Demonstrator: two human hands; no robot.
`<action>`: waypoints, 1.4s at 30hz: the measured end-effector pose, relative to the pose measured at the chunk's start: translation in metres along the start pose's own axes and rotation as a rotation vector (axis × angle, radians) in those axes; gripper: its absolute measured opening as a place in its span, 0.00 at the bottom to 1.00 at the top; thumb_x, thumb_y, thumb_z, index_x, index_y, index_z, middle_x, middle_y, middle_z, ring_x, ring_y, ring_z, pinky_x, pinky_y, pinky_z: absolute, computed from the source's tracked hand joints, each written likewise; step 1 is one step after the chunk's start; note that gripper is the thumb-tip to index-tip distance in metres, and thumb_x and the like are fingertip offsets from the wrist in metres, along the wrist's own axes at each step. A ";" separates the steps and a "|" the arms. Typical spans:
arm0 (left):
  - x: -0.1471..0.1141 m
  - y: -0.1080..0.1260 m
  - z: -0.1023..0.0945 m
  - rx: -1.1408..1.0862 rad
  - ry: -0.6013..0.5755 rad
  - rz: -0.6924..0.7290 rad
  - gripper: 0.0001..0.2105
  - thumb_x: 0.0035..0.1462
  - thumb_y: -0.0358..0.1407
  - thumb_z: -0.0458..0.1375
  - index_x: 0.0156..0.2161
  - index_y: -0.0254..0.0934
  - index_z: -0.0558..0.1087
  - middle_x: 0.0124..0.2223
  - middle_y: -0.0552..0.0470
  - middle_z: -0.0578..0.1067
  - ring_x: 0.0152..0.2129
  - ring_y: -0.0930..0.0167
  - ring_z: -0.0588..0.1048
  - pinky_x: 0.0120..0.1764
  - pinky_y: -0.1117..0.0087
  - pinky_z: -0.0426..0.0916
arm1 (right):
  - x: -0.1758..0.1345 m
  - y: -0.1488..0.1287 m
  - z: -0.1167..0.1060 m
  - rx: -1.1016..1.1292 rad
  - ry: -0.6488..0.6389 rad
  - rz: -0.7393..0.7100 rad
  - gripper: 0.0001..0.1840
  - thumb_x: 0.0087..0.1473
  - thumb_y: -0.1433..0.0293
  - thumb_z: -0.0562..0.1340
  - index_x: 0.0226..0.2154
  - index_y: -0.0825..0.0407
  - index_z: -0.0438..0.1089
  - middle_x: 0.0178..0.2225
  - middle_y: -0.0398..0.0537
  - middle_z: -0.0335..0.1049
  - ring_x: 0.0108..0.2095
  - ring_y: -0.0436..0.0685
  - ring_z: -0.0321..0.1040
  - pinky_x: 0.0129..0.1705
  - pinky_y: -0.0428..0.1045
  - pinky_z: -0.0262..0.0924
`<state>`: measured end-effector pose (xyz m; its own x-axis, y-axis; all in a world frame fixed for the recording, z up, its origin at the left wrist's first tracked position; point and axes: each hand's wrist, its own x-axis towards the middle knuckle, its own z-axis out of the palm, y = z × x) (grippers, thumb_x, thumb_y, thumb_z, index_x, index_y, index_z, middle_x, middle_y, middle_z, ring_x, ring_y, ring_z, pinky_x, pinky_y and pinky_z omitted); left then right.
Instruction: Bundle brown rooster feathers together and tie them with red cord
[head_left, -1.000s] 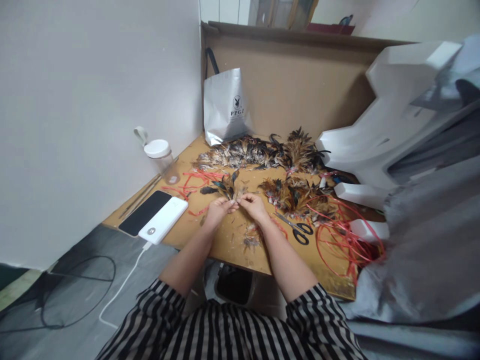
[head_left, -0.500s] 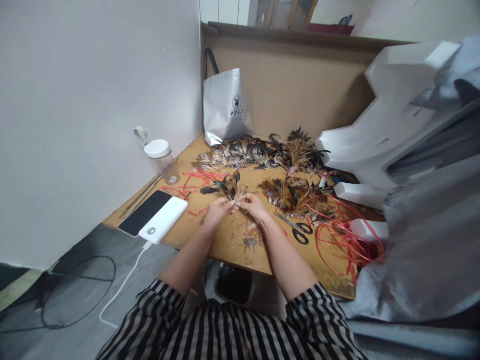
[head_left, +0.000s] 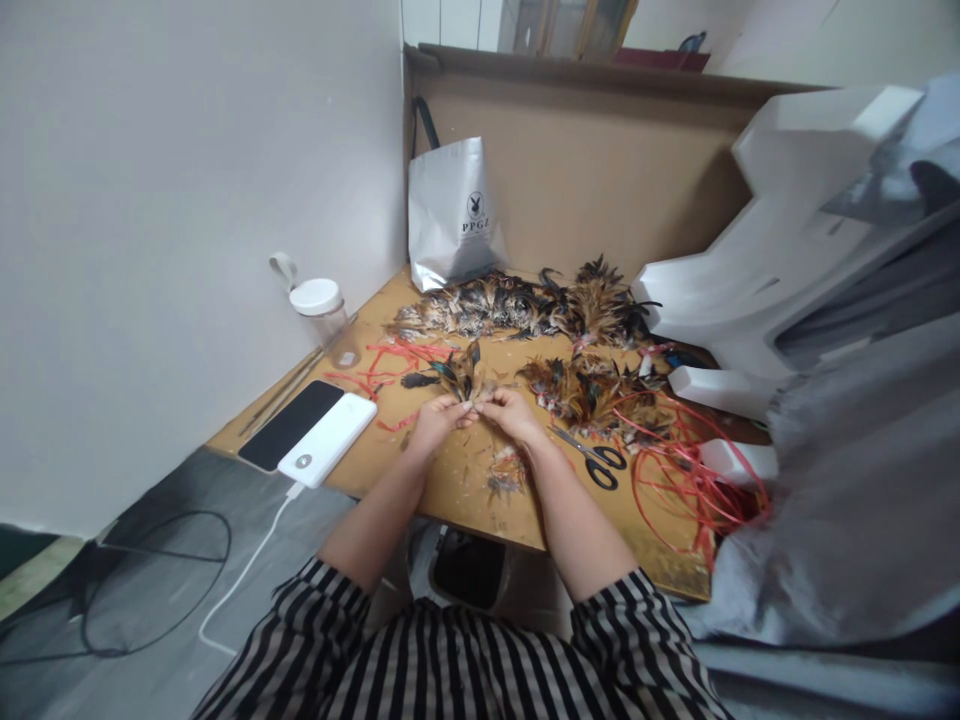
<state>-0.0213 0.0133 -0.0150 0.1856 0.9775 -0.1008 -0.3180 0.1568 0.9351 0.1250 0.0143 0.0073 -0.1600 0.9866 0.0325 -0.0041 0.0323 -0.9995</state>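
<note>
Brown-and-blk feather bunch (head_left: 459,375), qty 1: at ctr of tbl. (head_left: 450,490), tips fanned away from wearer, some w/ green sheen. Base pinched btwn both hands.

L hand (head_left: 441,420): thumb & fingers closed on bunch base, from L side.

R hand (head_left: 510,412): fingertips clamped at same base, from R; tips of both hands meet. Exact finger placement too small to tell.

Sleeves (head_left: 634,620): blk/lt stripe, pushed up to abt elbow.

Near R forearm: scissors (head_left: 592,456), blk handles, lying flat, blades twd bunch. Feather scraps (head_left: 506,472) on tbl. btwn forearms.

R of hands: feather pile (head_left: 592,390), brown/blk; red ribbon tangle (head_left: 705,510) beyond scissors, partly over pile.

Rear: long feather row (head_left: 495,305), mixed, in front of silver bag (head_left: 450,215) mkd "PPGZ", upright.

L side: red strips (head_left: 409,352); clear jar (head_left: 322,325) w/ wht lid; blk-faced phone (head_left: 289,430), flat, touching wht power bank (head_left: 328,437) w/ wht cable (head_left: 294,492).

Far R: wht foam pcs. (head_left: 810,180), grey cloth (head_left: 862,480).
</note>
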 end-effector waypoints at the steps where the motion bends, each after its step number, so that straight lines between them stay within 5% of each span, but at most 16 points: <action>1: 0.000 0.000 0.000 0.002 -0.004 0.001 0.13 0.38 0.38 0.64 0.27 0.29 0.69 0.24 0.48 0.74 0.21 0.74 0.72 0.29 0.73 0.67 | 0.001 0.000 0.000 -0.023 0.010 -0.012 0.11 0.33 0.66 0.65 0.22 0.55 0.67 0.22 0.42 0.69 0.23 0.47 0.62 0.30 0.45 0.55; 7: -0.002 0.003 0.002 0.016 0.028 0.005 0.14 0.36 0.38 0.64 0.26 0.29 0.69 0.22 0.49 0.74 0.19 0.75 0.71 0.27 0.73 0.66 | 0.000 -0.002 0.000 -0.064 -0.019 -0.025 0.12 0.34 0.65 0.65 0.23 0.55 0.68 0.21 0.41 0.68 0.21 0.46 0.59 0.27 0.44 0.53; 12: -0.006 0.008 0.005 -0.009 0.055 0.010 0.13 0.35 0.37 0.65 0.24 0.30 0.70 0.24 0.49 0.74 0.19 0.77 0.70 0.27 0.74 0.65 | -0.003 -0.006 -0.004 0.048 -0.062 0.127 0.15 0.36 0.60 0.65 0.19 0.56 0.66 0.11 0.37 0.57 0.13 0.43 0.47 0.17 0.43 0.40; 22: -0.008 0.009 0.005 0.019 0.003 0.011 0.14 0.35 0.39 0.65 0.25 0.30 0.70 0.24 0.49 0.74 0.20 0.76 0.70 0.27 0.74 0.65 | -0.001 -0.003 -0.001 0.372 -0.094 0.257 0.16 0.31 0.64 0.68 0.18 0.57 0.64 0.18 0.44 0.66 0.14 0.41 0.49 0.17 0.41 0.40; 27: -0.009 0.008 0.006 0.014 -0.025 -0.021 0.14 0.35 0.39 0.65 0.26 0.29 0.71 0.23 0.49 0.74 0.19 0.76 0.70 0.27 0.74 0.65 | -0.001 -0.002 0.001 0.351 -0.027 0.176 0.17 0.31 0.64 0.68 0.17 0.55 0.60 0.15 0.40 0.63 0.14 0.42 0.50 0.17 0.41 0.42; 34: -0.008 0.009 0.004 0.061 -0.080 -0.049 0.14 0.38 0.39 0.64 0.28 0.29 0.72 0.28 0.45 0.76 0.21 0.75 0.71 0.28 0.73 0.66 | 0.001 0.000 0.005 -0.002 0.098 -0.013 0.16 0.34 0.60 0.65 0.17 0.54 0.61 0.14 0.37 0.58 0.16 0.44 0.50 0.20 0.43 0.46; 42: -0.006 0.005 0.004 0.127 -0.114 -0.033 0.13 0.38 0.40 0.63 0.26 0.29 0.71 0.24 0.47 0.74 0.19 0.75 0.70 0.26 0.73 0.66 | 0.000 -0.003 0.000 -0.134 0.027 -0.107 0.13 0.38 0.62 0.63 0.18 0.54 0.62 0.16 0.37 0.59 0.18 0.45 0.52 0.23 0.43 0.48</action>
<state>-0.0206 0.0075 -0.0087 0.3003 0.9486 -0.1001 -0.1907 0.1625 0.9681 0.1249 0.0144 0.0105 -0.1388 0.9802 0.1411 0.1120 0.1571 -0.9812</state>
